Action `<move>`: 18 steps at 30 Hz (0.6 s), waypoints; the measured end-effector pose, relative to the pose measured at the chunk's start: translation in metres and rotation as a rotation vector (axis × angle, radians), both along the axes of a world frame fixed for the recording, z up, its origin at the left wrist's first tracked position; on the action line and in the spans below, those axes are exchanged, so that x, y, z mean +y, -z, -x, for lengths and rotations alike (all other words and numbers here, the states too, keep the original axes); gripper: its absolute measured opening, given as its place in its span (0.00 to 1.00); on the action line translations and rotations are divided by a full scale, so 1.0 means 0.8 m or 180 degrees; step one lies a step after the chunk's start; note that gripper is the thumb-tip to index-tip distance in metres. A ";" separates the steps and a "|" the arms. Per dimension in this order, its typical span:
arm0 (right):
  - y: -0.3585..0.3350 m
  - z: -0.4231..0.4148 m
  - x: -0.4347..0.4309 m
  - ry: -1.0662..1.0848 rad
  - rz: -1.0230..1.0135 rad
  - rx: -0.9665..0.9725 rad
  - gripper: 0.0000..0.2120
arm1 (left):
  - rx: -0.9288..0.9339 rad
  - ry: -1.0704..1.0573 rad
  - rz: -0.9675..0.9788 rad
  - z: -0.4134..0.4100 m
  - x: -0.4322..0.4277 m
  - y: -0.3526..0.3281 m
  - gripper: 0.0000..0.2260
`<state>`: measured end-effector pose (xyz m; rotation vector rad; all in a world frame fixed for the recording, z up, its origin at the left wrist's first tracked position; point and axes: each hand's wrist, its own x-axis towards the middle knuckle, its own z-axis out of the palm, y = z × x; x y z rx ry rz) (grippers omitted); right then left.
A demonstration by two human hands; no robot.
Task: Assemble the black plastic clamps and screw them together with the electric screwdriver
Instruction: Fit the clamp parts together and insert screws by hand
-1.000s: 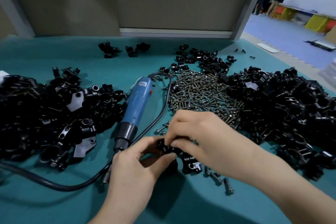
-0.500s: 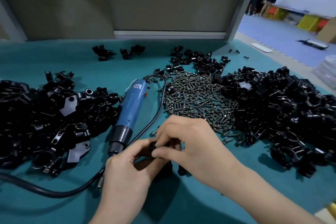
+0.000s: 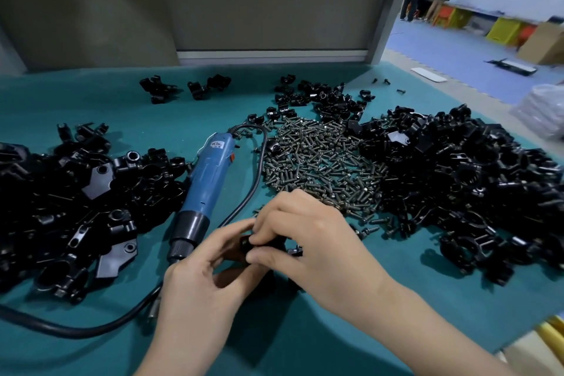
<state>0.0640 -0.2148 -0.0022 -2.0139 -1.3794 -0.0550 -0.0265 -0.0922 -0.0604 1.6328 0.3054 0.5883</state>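
Both hands meet at the table's front centre over a small black plastic clamp (image 3: 247,245). My left hand (image 3: 201,287) holds it from below and the left, thumb curled up against it. My right hand (image 3: 311,247) pinches it from above and the right, fingers curled round its top; most of the clamp is hidden. A blue electric screwdriver (image 3: 204,183) lies on the green mat just left of my hands, tip toward me, untouched. A heap of dark screws (image 3: 317,162) spreads behind my right hand.
Large piles of black clamp parts lie at the left (image 3: 67,207) and right (image 3: 476,192), with small groups (image 3: 183,88) at the back. The screwdriver's black cable (image 3: 91,330) loops along the front left. A grey partition (image 3: 268,3) stands behind; people stand far right.
The view has shifted a little; my hands stay together on the clamp, with small finger movements. The second clamp piece seen by my right hand a second ago is now mostly covered.
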 end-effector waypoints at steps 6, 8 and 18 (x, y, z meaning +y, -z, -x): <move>-0.019 -0.052 -0.030 0.0738 -0.0231 0.0361 0.05 | 0.0043 0.0023 0.0271 -0.002 -0.002 0.001 0.16; -0.020 -0.091 -0.052 0.1434 0.0075 0.0462 0.10 | 0.0104 -0.0008 0.0310 0.000 -0.001 0.002 0.16; 0.001 -0.115 -0.083 0.1739 0.0846 0.0464 0.10 | 0.0102 -0.0041 0.0409 -0.001 -0.004 -0.003 0.16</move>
